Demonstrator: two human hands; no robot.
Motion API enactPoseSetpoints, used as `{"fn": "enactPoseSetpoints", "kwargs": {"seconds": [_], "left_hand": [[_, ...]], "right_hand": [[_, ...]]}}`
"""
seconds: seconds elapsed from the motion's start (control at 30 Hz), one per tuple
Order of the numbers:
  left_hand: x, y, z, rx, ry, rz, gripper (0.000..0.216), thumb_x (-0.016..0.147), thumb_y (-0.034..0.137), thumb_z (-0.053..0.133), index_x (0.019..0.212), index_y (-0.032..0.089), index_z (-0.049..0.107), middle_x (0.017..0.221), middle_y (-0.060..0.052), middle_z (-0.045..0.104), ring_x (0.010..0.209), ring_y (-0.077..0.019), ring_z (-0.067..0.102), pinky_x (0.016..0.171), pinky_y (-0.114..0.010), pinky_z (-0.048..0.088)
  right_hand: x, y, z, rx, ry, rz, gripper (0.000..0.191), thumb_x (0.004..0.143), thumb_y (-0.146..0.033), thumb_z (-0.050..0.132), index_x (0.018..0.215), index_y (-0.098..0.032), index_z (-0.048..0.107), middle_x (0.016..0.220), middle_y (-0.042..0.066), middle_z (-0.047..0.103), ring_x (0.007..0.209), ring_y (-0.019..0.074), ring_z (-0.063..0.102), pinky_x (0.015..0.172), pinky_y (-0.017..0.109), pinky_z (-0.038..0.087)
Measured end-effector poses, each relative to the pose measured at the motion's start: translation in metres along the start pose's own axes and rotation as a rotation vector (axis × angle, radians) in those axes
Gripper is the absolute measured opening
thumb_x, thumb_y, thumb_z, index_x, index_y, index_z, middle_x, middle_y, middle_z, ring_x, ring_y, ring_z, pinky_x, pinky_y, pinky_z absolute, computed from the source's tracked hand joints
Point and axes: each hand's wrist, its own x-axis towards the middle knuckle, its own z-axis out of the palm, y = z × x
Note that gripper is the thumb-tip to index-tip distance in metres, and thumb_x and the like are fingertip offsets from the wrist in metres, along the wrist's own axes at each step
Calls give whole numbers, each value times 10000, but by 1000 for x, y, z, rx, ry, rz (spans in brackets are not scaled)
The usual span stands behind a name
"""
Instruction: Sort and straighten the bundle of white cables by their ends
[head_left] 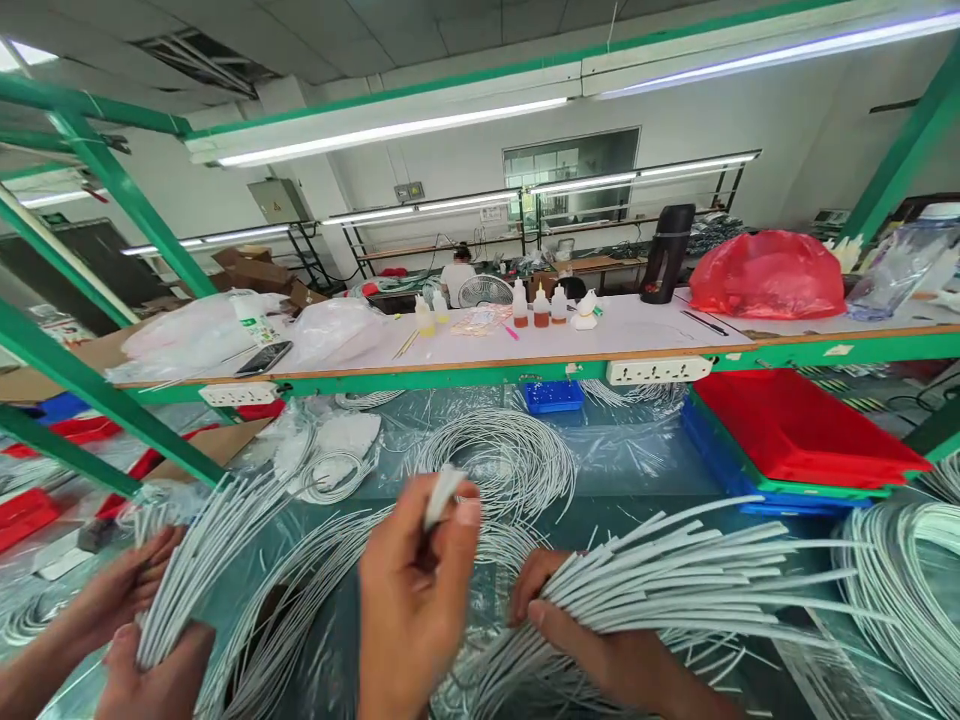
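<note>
My left hand (pixel 412 600) is raised near the middle of the view, thumb and fingers pinched on a small white piece (pixel 444 496); what it is made of I cannot make out. To its right, my right hand (pixel 581 640) is wrapped round a thick bundle of white cables (pixel 675 575). The cable ends fan out to the right, and their lengths trail down below the hand. On the left, another person's hands (pixel 161 665) grip a second bundle of white cables (pixel 217 550), whose ends point up and to the right.
Coiled white cables (pixel 499 455) lie on the bench behind my hands, and more coils (pixel 900 580) at the right. Stacked red, green and blue trays (pixel 802 430) stand at the back right. A shelf (pixel 465 350) with bottles (pixel 540 305) and a red bag (pixel 766 275) crosses above the bench.
</note>
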Motion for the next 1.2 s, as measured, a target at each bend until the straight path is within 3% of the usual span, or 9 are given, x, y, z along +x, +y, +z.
{"fn": "enactPoseSetpoints", "kwargs": {"seconds": [0.07, 0.13, 0.27, 0.4, 0.57, 0.87, 1.0, 1.1, 1.2], "left_hand": [[-4, -1, 4, 180, -374, -28, 86, 890, 294, 635, 913, 234, 693, 627, 27, 532, 562, -124, 465, 524, -230, 362], [-9, -2, 11, 244, -620, -47, 124, 907, 293, 599, 908, 245, 714, 660, 7, 592, 618, -154, 534, 582, -257, 398], [-12, -3, 14, 213, -808, -60, 213, 956, 305, 526, 945, 294, 738, 776, -11, 667, 742, -182, 597, 723, -292, 427], [-12, -5, 6, 135, -864, -66, 190, 950, 315, 557, 1020, 311, 734, 752, -1, 619, 710, -170, 571, 708, -286, 398], [-17, -11, 6, 77, -771, -73, 177, 957, 341, 551, 868, 247, 671, 752, -1, 574, 718, -163, 539, 672, -277, 362], [-16, -11, 16, 10, -497, -58, 263, 983, 298, 491, 738, 202, 498, 705, 6, 504, 658, -139, 482, 630, -273, 356], [-11, -9, 20, -219, -172, -37, 171, 1005, 281, 450, 921, 212, 582, 832, -21, 616, 757, -142, 585, 728, -272, 468], [-10, -11, 25, -534, 23, -92, 152, 1020, 282, 421, 950, 236, 548, 619, 53, 526, 471, -84, 477, 511, -215, 450], [-15, -16, 32, -617, -2, -213, 166, 1018, 326, 433, 995, 227, 564, 568, 76, 423, 406, -65, 371, 400, -175, 362]], "right_hand": [[-5, -8, -3, -74, -23, -6, 174, 928, -320, 542, 939, -235, 694, 901, 31, 700, 872, 213, 655, 848, 328, 501], [-8, -15, -4, -154, -21, 15, 178, 881, -289, 594, 1027, -291, 696, 992, 13, 710, 930, 228, 660, 881, 329, 511], [-12, -20, -3, -304, -44, 56, 247, 851, -260, 597, 1084, -305, 666, 1059, 16, 707, 1058, 255, 629, 966, 335, 483], [-10, -17, -1, -399, -100, -19, 135, 853, -270, 549, 966, -241, 615, 922, 20, 690, 892, 224, 640, 866, 299, 507], [-8, -15, -4, -447, -72, -11, 152, 884, -301, 509, 951, -217, 616, 940, 41, 688, 878, 226, 661, 815, 300, 516], [-12, -2, 3, -170, 62, 36, 205, 923, -336, 523, 897, -255, 710, 869, 7, 724, 851, 210, 686, 831, 296, 515], [-14, 3, 3, -35, 48, 151, 263, 916, -405, 517, 945, -266, 739, 890, 7, 746, 823, 229, 687, 831, 341, 513], [-12, 4, 2, -44, 20, 176, 274, 912, -417, 503, 925, -235, 707, 886, 24, 744, 822, 242, 679, 834, 360, 497], [-9, 3, 5, -48, 18, 163, 239, 927, -412, 476, 876, -238, 631, 843, 1, 723, 795, 212, 663, 800, 317, 497]]}}
